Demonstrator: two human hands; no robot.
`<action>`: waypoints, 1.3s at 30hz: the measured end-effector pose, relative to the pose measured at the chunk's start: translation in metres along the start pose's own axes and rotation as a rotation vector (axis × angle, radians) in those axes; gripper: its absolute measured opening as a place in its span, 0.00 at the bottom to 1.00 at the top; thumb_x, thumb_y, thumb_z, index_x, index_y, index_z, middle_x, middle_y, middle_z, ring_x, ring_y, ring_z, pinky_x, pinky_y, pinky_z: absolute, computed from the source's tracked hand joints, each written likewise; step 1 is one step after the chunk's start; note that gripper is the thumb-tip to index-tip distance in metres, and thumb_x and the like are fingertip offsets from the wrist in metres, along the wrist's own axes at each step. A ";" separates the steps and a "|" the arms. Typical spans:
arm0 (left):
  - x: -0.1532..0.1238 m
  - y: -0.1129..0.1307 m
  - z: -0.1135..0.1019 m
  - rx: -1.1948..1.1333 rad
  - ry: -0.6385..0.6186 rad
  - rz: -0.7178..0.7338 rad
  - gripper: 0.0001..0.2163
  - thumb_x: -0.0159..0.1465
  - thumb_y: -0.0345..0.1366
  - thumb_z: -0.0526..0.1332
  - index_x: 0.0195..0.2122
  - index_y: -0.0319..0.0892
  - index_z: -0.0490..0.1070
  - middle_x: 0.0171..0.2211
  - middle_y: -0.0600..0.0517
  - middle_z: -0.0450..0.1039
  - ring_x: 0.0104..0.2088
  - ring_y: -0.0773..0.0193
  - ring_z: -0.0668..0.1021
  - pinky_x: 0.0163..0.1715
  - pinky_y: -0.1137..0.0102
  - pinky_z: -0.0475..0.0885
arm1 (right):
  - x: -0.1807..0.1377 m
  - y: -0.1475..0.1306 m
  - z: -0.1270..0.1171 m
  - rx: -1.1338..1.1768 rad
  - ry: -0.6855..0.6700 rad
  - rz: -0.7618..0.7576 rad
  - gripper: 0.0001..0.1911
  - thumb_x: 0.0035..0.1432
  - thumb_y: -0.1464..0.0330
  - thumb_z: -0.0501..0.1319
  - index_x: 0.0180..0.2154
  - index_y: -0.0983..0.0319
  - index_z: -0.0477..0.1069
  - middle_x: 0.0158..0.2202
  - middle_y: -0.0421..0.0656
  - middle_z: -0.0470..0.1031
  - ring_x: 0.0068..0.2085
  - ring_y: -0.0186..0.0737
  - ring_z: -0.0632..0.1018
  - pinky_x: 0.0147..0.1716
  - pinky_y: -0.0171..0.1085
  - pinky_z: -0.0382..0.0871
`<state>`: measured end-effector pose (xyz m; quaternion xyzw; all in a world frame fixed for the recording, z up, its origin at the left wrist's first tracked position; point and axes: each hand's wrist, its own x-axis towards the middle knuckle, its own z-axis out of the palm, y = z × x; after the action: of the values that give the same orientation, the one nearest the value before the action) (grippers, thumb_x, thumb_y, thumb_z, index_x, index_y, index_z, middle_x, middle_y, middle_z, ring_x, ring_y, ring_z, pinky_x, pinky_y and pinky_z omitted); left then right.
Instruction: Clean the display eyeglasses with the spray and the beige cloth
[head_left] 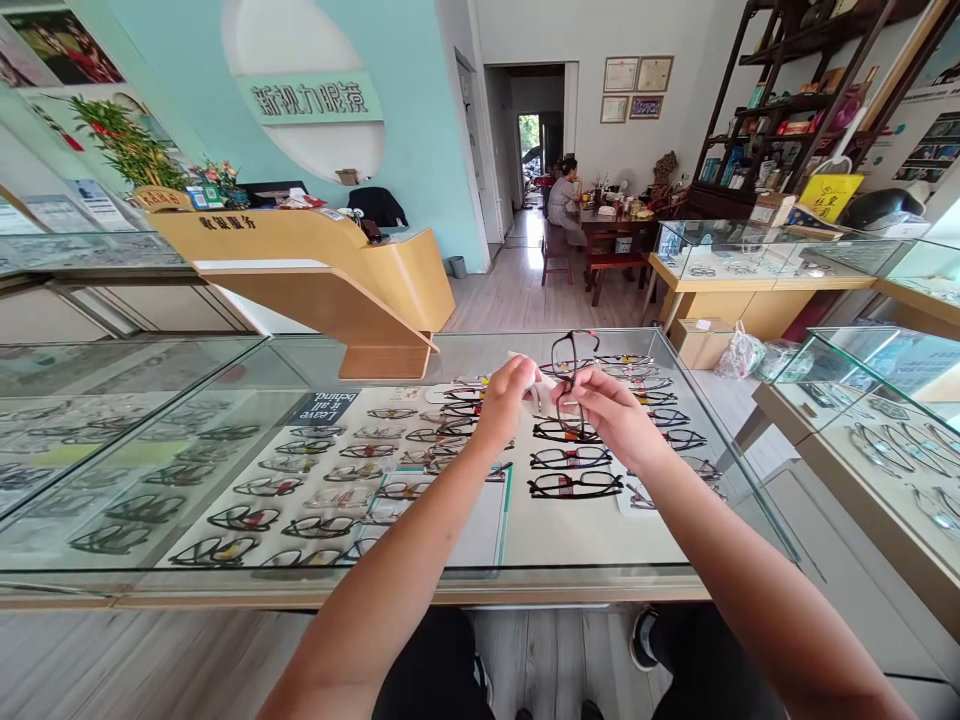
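Above the glass display case (465,548), my right hand (606,412) pinches a pair of dark-framed glasses (555,352), tilted on end with a reddish temple tip showing. Close beside it on the left, my left hand (510,392) is closed on a white cloth (541,396), which touches or nearly touches the lower part of the frame. My left fingertips are partly hidden by the hand itself. Below my hands, rows of glasses (576,486) lie folded on a pale surface under the glass.
A teal-edged sheet (480,520) lies left of centre. Ahead stands a wooden reception counter (405,290). A person (564,200) sits at a dark table (611,225) farther back. Another glass case (885,410) stands to the right, near a cardboard box (699,345) and plastic bags (741,352).
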<state>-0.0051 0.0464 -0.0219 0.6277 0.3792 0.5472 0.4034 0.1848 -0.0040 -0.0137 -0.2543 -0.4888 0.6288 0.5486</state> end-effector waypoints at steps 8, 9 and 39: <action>-0.004 0.005 0.002 0.313 0.081 0.170 0.20 0.71 0.55 0.57 0.30 0.46 0.65 0.31 0.52 0.69 0.36 0.57 0.73 0.42 0.60 0.68 | -0.004 0.010 0.001 -0.096 -0.064 0.012 0.10 0.65 0.58 0.74 0.40 0.54 0.77 0.43 0.41 0.84 0.46 0.43 0.79 0.52 0.43 0.71; -0.005 0.005 0.002 0.325 0.087 0.181 0.20 0.72 0.55 0.57 0.30 0.46 0.65 0.31 0.52 0.69 0.37 0.57 0.73 0.42 0.60 0.68 | -0.004 0.011 0.001 -0.089 -0.065 0.013 0.10 0.65 0.58 0.74 0.40 0.54 0.77 0.43 0.41 0.84 0.46 0.42 0.79 0.52 0.43 0.71; 0.019 -0.003 -0.037 0.082 0.203 -0.008 0.15 0.64 0.52 0.68 0.39 0.46 0.73 0.36 0.52 0.73 0.41 0.55 0.77 0.46 0.63 0.71 | 0.008 -0.002 -0.009 0.317 0.116 0.025 0.12 0.60 0.63 0.77 0.35 0.56 0.75 0.44 0.41 0.86 0.40 0.37 0.82 0.41 0.37 0.78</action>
<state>-0.0400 0.0684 -0.0146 0.5835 0.4426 0.5903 0.3393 0.1915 0.0062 -0.0133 -0.2065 -0.3476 0.6890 0.6015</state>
